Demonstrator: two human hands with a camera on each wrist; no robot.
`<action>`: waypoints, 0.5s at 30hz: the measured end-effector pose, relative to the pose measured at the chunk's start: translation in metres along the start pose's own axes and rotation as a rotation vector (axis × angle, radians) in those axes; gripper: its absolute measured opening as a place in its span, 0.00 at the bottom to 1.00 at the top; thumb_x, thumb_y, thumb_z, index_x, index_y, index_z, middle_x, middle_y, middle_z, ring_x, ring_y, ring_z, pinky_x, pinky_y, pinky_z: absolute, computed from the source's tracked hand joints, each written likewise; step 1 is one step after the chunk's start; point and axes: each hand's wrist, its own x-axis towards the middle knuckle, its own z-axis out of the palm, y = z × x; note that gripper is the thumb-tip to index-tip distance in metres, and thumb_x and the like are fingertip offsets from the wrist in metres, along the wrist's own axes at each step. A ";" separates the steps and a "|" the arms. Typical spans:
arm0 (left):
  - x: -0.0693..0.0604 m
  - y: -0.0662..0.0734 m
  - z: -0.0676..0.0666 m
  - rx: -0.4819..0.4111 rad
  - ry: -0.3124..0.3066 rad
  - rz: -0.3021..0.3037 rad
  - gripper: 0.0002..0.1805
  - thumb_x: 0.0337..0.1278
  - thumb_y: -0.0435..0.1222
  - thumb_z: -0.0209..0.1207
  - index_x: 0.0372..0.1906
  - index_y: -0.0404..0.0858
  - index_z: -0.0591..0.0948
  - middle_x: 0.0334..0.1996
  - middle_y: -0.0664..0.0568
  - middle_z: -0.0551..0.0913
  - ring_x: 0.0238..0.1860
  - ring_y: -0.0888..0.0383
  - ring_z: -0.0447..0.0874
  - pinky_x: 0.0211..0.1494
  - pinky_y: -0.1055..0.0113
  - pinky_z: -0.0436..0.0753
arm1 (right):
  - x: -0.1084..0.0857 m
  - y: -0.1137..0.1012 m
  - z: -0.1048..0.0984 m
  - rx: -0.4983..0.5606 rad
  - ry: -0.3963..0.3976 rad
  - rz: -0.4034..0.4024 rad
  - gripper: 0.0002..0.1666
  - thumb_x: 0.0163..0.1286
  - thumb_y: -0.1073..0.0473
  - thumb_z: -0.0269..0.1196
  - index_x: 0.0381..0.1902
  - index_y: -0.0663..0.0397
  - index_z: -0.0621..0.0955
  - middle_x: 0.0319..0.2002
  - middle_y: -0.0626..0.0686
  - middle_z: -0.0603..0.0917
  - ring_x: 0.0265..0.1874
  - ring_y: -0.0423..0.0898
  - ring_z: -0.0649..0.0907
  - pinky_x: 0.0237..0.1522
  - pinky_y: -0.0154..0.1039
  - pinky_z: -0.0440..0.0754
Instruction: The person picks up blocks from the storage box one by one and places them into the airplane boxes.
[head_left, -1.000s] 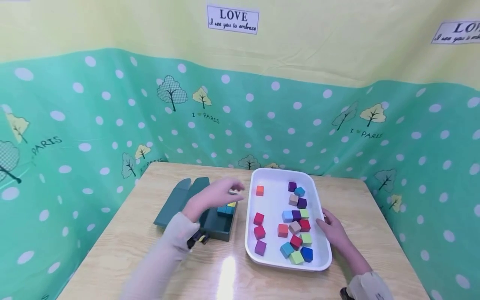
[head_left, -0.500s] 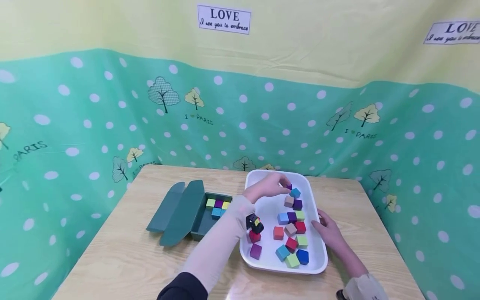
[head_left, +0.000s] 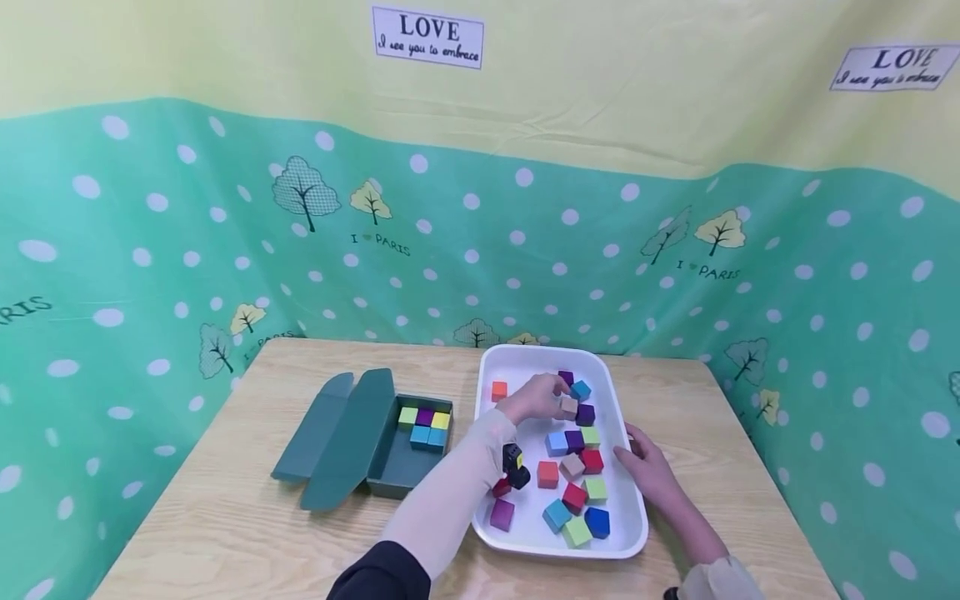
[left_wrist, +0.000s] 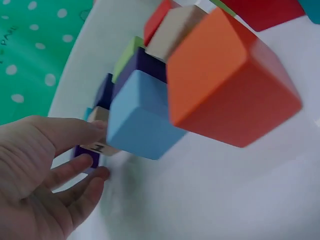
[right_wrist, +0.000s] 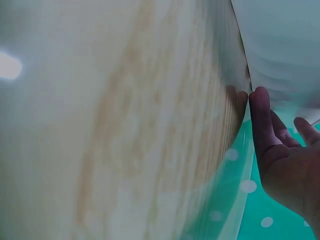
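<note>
Presently the left hand (head_left: 536, 398), fingers loosely bent, meets a tan block (head_left: 570, 408) in the white tray (head_left: 531, 527), any grip unclear; its wrist device (head_left: 515, 467) partly hides a red block (head_left: 500, 488). The right hand (head_left: 649, 471), fingers extended, touches the tray's side.

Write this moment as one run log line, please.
left hand: at beige cube; right hand: at white tray side; green box: open, cubes inside

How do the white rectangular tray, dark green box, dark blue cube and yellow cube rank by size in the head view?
White rectangular tray
Dark green box
Dark blue cube and yellow cube: unsure, the blue is nearer
</note>
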 end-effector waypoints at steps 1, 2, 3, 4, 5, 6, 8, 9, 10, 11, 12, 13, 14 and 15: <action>0.001 -0.001 0.001 0.005 0.004 -0.002 0.25 0.47 0.37 0.73 0.53 0.39 0.80 0.45 0.53 0.80 0.41 0.61 0.77 0.47 0.68 0.77 | 0.000 -0.001 0.000 0.002 0.001 0.000 0.36 0.75 0.50 0.54 0.75 0.50 0.57 0.66 0.70 0.66 0.59 0.66 0.73 0.44 0.47 0.83; 0.002 -0.002 0.002 0.008 0.007 -0.004 0.25 0.46 0.36 0.73 0.53 0.39 0.80 0.45 0.53 0.80 0.41 0.61 0.77 0.47 0.68 0.77 | 0.000 -0.002 0.000 0.005 0.001 -0.001 0.36 0.75 0.51 0.54 0.75 0.51 0.57 0.66 0.70 0.66 0.59 0.66 0.73 0.44 0.47 0.83; 0.003 -0.004 0.002 0.009 0.009 -0.006 0.25 0.46 0.36 0.73 0.53 0.40 0.80 0.44 0.54 0.80 0.41 0.61 0.77 0.47 0.67 0.77 | 0.000 -0.003 0.000 0.005 0.002 0.000 0.36 0.75 0.51 0.53 0.75 0.51 0.57 0.66 0.70 0.66 0.59 0.66 0.73 0.44 0.47 0.83; 0.004 -0.005 0.003 0.006 0.013 -0.008 0.25 0.45 0.36 0.74 0.52 0.40 0.80 0.44 0.54 0.80 0.41 0.61 0.77 0.47 0.67 0.77 | 0.000 -0.003 0.000 0.008 0.004 -0.002 0.35 0.75 0.51 0.53 0.75 0.51 0.57 0.66 0.70 0.66 0.59 0.66 0.73 0.44 0.47 0.82; 0.005 -0.006 0.004 0.000 0.016 -0.013 0.25 0.45 0.35 0.74 0.51 0.40 0.80 0.43 0.55 0.80 0.41 0.61 0.77 0.47 0.66 0.77 | -0.001 -0.003 0.000 0.011 0.007 -0.004 0.35 0.75 0.52 0.53 0.75 0.51 0.57 0.65 0.70 0.66 0.59 0.66 0.73 0.44 0.47 0.82; 0.007 -0.008 0.006 -0.002 0.021 -0.015 0.24 0.44 0.35 0.74 0.50 0.40 0.80 0.41 0.55 0.80 0.40 0.61 0.77 0.47 0.66 0.77 | -0.001 -0.004 0.001 0.015 0.012 -0.005 0.35 0.75 0.52 0.54 0.75 0.51 0.58 0.65 0.70 0.66 0.59 0.66 0.73 0.44 0.47 0.82; 0.011 -0.012 0.009 -0.015 0.031 -0.016 0.21 0.45 0.35 0.74 0.47 0.41 0.81 0.38 0.57 0.80 0.38 0.61 0.77 0.45 0.67 0.77 | -0.001 -0.004 0.001 0.018 0.017 -0.007 0.34 0.75 0.52 0.53 0.75 0.51 0.58 0.66 0.70 0.66 0.60 0.66 0.73 0.46 0.47 0.82; 0.012 -0.013 0.011 -0.024 0.037 -0.020 0.20 0.45 0.35 0.74 0.46 0.41 0.82 0.36 0.58 0.80 0.37 0.61 0.77 0.44 0.67 0.77 | -0.001 -0.003 0.001 0.016 0.020 -0.006 0.34 0.75 0.53 0.53 0.75 0.51 0.59 0.66 0.70 0.66 0.60 0.66 0.73 0.46 0.47 0.82; 0.014 -0.015 0.013 -0.030 0.043 -0.023 0.18 0.45 0.36 0.74 0.44 0.42 0.82 0.35 0.58 0.79 0.36 0.61 0.76 0.43 0.67 0.77 | -0.001 -0.003 0.002 0.018 0.024 -0.006 0.34 0.75 0.53 0.54 0.74 0.52 0.59 0.65 0.70 0.67 0.59 0.65 0.73 0.46 0.47 0.82; 0.015 -0.016 0.015 -0.035 0.049 -0.026 0.16 0.46 0.36 0.73 0.42 0.42 0.82 0.33 0.58 0.79 0.35 0.61 0.76 0.42 0.67 0.77 | -0.001 -0.003 0.002 0.020 0.026 -0.005 0.34 0.75 0.53 0.54 0.74 0.52 0.59 0.65 0.70 0.67 0.59 0.65 0.74 0.45 0.47 0.82; 0.016 -0.017 0.016 -0.041 0.055 -0.027 0.15 0.46 0.36 0.73 0.40 0.43 0.82 0.32 0.58 0.79 0.34 0.61 0.77 0.41 0.67 0.77 | -0.001 -0.002 0.002 0.018 0.027 -0.005 0.34 0.75 0.53 0.54 0.74 0.52 0.59 0.65 0.70 0.68 0.58 0.65 0.74 0.45 0.47 0.82; 0.016 -0.017 0.016 -0.047 0.059 -0.027 0.13 0.46 0.36 0.73 0.38 0.43 0.82 0.31 0.58 0.79 0.34 0.60 0.77 0.40 0.67 0.77 | -0.001 -0.002 0.002 0.019 0.027 -0.005 0.34 0.75 0.53 0.54 0.74 0.52 0.60 0.64 0.70 0.68 0.58 0.64 0.75 0.45 0.47 0.82; 0.016 -0.017 0.016 -0.047 0.064 -0.025 0.12 0.47 0.36 0.73 0.37 0.44 0.82 0.30 0.58 0.79 0.33 0.60 0.77 0.39 0.67 0.77 | 0.000 -0.001 0.002 0.019 0.031 -0.005 0.34 0.75 0.53 0.54 0.74 0.52 0.60 0.64 0.70 0.69 0.57 0.64 0.76 0.44 0.47 0.82; 0.017 -0.016 0.015 -0.047 0.070 -0.018 0.12 0.46 0.36 0.73 0.36 0.44 0.82 0.30 0.58 0.79 0.32 0.60 0.77 0.38 0.67 0.77 | 0.000 -0.001 0.002 0.022 0.037 -0.005 0.34 0.74 0.53 0.54 0.74 0.51 0.60 0.63 0.70 0.70 0.56 0.63 0.76 0.44 0.47 0.83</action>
